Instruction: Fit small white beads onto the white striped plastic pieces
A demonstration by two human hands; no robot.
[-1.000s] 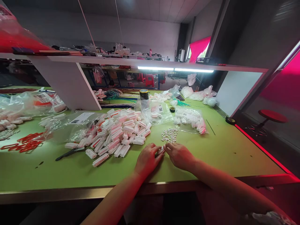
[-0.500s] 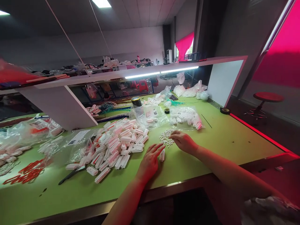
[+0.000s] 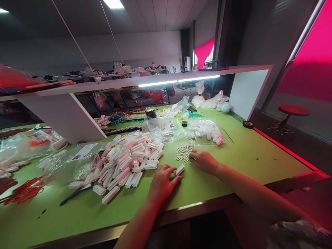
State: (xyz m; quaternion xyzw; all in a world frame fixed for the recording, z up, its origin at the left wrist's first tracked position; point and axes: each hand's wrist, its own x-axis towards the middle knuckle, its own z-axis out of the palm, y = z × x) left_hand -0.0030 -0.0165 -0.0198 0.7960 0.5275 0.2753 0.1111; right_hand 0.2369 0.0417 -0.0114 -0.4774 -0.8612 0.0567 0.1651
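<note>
My left hand [image 3: 164,181] has its thumb and index finger closed on the ends of a small white plastic connector housing [image 3: 179,170], which sits tilted just above or on the green table. Beside it, my right hand [image 3: 204,161] is closed with its fingertips together at the edge of a scatter of tiny white pieces [image 3: 183,153]. Whatever is between those fingertips is too small or hidden to make out. A large heap of similar white housings [image 3: 129,159], some with red parts, lies left of my left hand.
Clear bags with labels [image 3: 166,128] and a bag of white parts [image 3: 203,129] lie behind the scatter. Black tape rolls [image 3: 248,124], wire bundles [image 3: 124,119], scissors with dark handles [image 3: 72,196] and red loops [image 3: 26,190] are around. A shelf [image 3: 145,79] spans the back.
The white housing has gone from upright under my left fingers to tilted between thumb and index finger. My right hand has shifted slightly down and right. A blurred reddish shape has appeared at the left edge.
</note>
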